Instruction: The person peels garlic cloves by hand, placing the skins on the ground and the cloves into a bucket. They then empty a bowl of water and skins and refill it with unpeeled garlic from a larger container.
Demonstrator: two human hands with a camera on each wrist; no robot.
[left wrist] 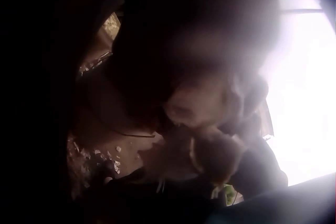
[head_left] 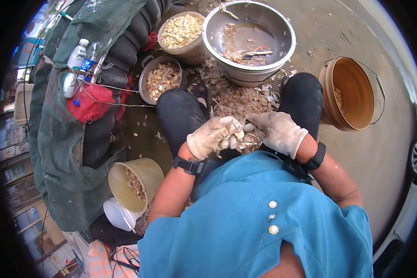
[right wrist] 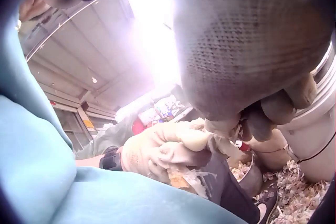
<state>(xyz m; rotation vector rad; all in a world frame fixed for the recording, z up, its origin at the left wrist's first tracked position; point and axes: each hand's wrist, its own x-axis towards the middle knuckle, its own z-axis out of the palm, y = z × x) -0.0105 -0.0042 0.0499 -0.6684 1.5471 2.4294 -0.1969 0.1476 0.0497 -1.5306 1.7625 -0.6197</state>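
Both hands wear pale knit gloves and meet above the lap. The left hand (head_left: pixel 214 137) curls round garlic; in the right wrist view a smooth pale clove (right wrist: pixel 194 139) shows at its fingers, with papery skin (right wrist: pixel 195 181) hanging below. Close beside it, the right hand (head_left: pixel 279 133) has its fingers bent and pinches a pale bit of garlic (right wrist: pixel 222 126) at the clove's end. Loose skins (head_left: pixel 249 142) show just under the hands. The left wrist view is dark and blurred, with gloved fingers (left wrist: pixel 215 155) barely visible.
Ahead stand a metal basin (head_left: pixel 257 76) with water and skins, a tub of peeled cloves (head_left: pixel 181 31) and a pot of unpeeled ones (head_left: pixel 163 79). A brown bucket (head_left: pixel 356 95) is at right, a tipped yellowish bucket (head_left: pixel 152 175) at left. Skins (head_left: pixel 238 99) litter the ground.
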